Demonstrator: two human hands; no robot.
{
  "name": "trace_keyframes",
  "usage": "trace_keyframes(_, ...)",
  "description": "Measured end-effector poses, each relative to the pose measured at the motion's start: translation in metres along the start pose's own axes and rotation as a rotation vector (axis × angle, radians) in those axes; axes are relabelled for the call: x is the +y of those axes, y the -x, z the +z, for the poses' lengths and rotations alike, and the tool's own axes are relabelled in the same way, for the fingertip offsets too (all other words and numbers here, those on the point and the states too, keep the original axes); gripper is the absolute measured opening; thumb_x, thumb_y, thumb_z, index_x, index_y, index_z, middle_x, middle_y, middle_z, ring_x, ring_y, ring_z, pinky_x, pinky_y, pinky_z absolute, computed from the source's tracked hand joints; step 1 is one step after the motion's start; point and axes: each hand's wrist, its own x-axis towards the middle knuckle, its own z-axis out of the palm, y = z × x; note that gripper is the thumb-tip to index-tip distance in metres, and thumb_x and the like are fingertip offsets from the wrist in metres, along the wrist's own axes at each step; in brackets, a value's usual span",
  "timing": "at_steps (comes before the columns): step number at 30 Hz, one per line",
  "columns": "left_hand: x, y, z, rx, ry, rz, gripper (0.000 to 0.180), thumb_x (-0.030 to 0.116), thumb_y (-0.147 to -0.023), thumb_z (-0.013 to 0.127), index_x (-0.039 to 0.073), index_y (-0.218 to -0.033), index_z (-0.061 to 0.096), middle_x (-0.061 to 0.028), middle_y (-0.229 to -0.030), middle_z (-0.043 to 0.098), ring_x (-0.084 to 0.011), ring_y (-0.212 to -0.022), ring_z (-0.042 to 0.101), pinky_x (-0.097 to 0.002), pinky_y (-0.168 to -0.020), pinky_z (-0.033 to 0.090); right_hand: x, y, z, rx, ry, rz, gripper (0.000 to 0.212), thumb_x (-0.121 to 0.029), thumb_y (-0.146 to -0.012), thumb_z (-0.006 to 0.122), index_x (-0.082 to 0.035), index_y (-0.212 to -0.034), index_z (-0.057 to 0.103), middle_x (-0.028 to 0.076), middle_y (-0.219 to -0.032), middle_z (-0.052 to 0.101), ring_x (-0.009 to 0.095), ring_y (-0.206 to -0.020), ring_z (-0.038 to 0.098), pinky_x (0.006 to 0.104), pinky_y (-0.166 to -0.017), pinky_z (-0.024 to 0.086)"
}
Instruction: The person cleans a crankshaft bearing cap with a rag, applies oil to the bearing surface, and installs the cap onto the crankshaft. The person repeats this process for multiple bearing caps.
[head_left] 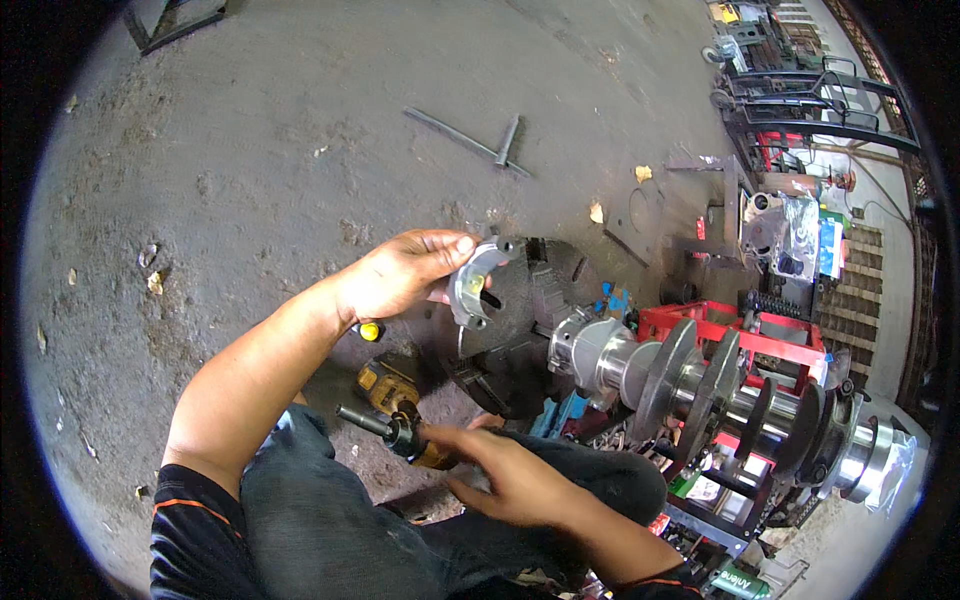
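Observation:
A curved metal bearing cap (468,292) with a smooth shell inside is pinched between the thumb and fingers of my left hand (405,272), above a dark round slotted plate (535,375). Lower down, my right hand (515,478) is slightly blurred, its fingers stretched out and its thumb apart. It hovers beside a yellow and black power wrench (432,457) with a long socket (362,418) on its nose; I see no grip on it. Right of both hands lies a large shiny crankshaft (655,375), with a connecting rod (835,440) near its far-right end.
A red metal frame (690,318) stands behind the crankshaft. On the concrete floor ahead lies a T-shaped metal bar (465,142). An engine part in plastic (785,235) sits at the upper right, near black racks (820,105). A green bottle (740,583) is at the lower right.

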Motion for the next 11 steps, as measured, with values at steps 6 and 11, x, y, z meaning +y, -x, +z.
trace_keyframes(6, -0.01, -0.014, 0.022, -0.026, -0.13, -0.02, 0.041, 0.041, -0.112, 0.046, 0.007, -0.12, 0.066, -0.0018, -0.102, 0.069, -0.011, -0.088, 0.064, -0.0301, -0.083, 0.054, 0.012, 0.099, -0.057, -0.039, 0.207, 0.564, 0.054, -0.018, -0.09, 0.073, -0.01, -0.141, 0.058, 0.021, -0.133, 0.065, 0.036, -0.127, 0.062, 0.0452, -0.109, 0.048)
trace_keyframes(11, -0.019, -0.023, 0.03, 0.017, -0.104, 0.03, 0.042, 0.038, -0.113, 0.044, 0.003, -0.117, 0.067, -0.0036, -0.095, 0.069, -0.0129, -0.084, 0.063, -0.0312, -0.082, 0.054, 0.082, 0.195, -0.089, 0.401, 0.338, 0.822, 0.051, -0.031, -0.09, 0.075, -0.008, -0.134, 0.065, 0.019, -0.133, 0.067, 0.033, -0.127, 0.063, 0.0431, -0.108, 0.049)
